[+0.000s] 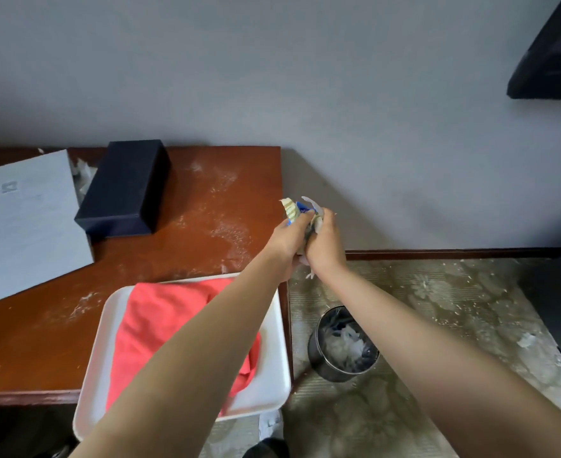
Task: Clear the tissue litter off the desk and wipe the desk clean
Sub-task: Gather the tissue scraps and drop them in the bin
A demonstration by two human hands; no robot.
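Both hands are out past the right edge of the desk [173, 259], close together and touching; the left hand [287, 239] is curled round a bunch of litter [297, 209], white bits with something blue and yellow in it, and the right hand [325, 241] is curled round the same bunch from the other side; so both hands are squeezing it, and neither is free

The bin [343, 345] stands on the floor just beside the desk, nearer to the person than the hands are; it is round, so it has no long side to line up with, and its open top faces up with white tissue already inside; the right hand is on the bin's side, so I think it has the shorter way down; to drop the bunch in, the hands would have to come back toward the person and go lower

The desk is not clean yet; white dust and crumbs lie in streaks across the brown top, and a bit of tissue [82, 175] sits at the back between the grey paper [24, 226] and the dark box [127, 190]; a red cloth [173, 325] lies in a white tray [97, 375] at the near edge, by the left arm; I think that cloth is for the wiping, which looks still to come
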